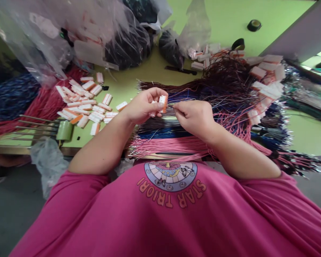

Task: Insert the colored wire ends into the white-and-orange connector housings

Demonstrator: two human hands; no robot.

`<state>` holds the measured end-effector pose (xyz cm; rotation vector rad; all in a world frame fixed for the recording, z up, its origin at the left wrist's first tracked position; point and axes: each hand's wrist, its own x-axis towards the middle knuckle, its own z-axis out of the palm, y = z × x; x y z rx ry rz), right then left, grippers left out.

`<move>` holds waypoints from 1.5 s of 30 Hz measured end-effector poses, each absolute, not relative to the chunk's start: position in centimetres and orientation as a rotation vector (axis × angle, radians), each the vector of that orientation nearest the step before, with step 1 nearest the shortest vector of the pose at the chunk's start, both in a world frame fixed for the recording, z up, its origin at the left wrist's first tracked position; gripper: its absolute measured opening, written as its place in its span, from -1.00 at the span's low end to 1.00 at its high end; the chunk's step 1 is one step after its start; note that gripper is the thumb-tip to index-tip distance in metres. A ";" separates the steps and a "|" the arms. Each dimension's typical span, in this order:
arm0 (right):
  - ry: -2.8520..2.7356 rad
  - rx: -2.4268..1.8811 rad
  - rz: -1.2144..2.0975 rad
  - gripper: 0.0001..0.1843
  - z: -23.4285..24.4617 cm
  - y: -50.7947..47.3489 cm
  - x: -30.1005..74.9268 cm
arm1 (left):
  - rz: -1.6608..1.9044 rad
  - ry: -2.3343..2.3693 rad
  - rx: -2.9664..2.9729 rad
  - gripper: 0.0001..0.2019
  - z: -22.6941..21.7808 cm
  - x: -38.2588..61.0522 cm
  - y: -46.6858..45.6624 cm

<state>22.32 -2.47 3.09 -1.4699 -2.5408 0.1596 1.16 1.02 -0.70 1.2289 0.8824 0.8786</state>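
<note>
My left hand [144,106] is closed around a small white and orange connector block [163,102], held just above the wire bundles. My right hand [194,116] is pinched shut on a thin wire whose end points at the block; the two hands almost touch. Under them lie sorted bundles of cut wires [173,137]: brown, blue, black and pink, ends toward me. What exactly sits between my right fingertips is very small.
A scatter of white and orange connector blocks [82,103] lies left on the green table [224,14]. Finished blocks with wires [264,82] pile at right. Plastic bags [117,39] stand at the back, tape rolls [254,25] far right, red wires [42,103] left.
</note>
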 end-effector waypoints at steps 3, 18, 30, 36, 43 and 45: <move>-2.592 -1.475 0.051 -0.62 3.3 -2.6 22.2 | 0.859 0.889 1.218 -0.61 -0.6 1.3 0.9; -2.480 -1.377 0.158 -0.58 0.8 -2.0 22.0 | 0.868 0.898 1.205 -0.62 -1.0 1.4 0.9; -2.613 -1.486 0.282 -0.66 1.5 -2.2 21.4 | 0.781 0.956 1.330 -0.58 -1.1 1.5 0.5; -2.623 -1.444 0.352 -0.67 1.8 -1.5 21.7 | 0.800 0.971 1.398 -0.65 -0.5 1.4 0.3; -2.733 -1.251 0.136 -0.57 4.5 -3.3 24.2 | 0.820 0.980 1.471 -0.67 -0.7 1.2 0.6; -2.681 -1.114 0.024 -0.54 4.5 -4.9 25.2 | 0.858 1.040 1.483 -0.69 -0.9 1.0 0.9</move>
